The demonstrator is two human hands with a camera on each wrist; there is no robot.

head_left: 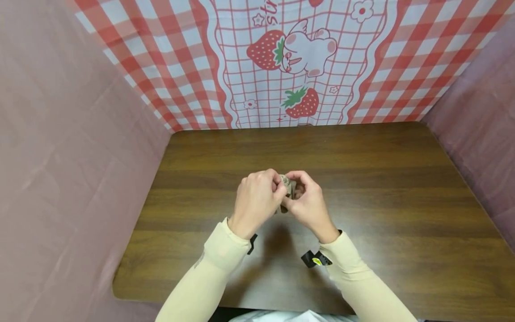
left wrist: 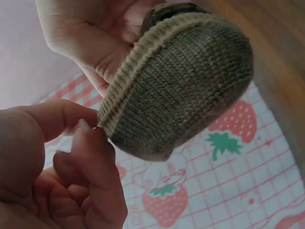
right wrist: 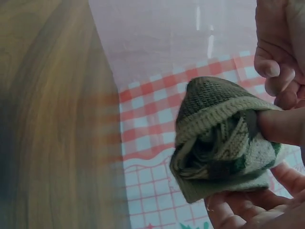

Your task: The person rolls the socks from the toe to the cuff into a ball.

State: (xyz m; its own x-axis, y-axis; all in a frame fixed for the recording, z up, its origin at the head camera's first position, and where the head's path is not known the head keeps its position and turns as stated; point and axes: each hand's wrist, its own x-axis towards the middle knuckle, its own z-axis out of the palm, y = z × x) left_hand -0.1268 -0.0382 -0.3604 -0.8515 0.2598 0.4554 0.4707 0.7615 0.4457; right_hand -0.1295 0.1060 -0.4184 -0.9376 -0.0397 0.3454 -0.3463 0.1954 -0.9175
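A bundled knitted sock [head_left: 286,184], dark brown-green with a tan ribbed cuff, is held up over the table between both hands. My left hand [head_left: 257,197] pinches the edge of the cuff between thumb and fingertip; the left wrist view shows the smooth knit outside of the sock [left wrist: 186,86]. From the other side my right hand [head_left: 310,203] grips the bundle, thumb in at the opening and fingers underneath. Folded green, white and tan fabric fills the mouth of the sock [right wrist: 224,148] in the right wrist view.
The brown wood-grain table [head_left: 193,201] lies beneath the hands. At its back hangs a red-and-white checked cloth [head_left: 185,67] with strawberries. Pink drapes [head_left: 72,156] close off both sides. Black straps [head_left: 310,259] sit at the wrists.
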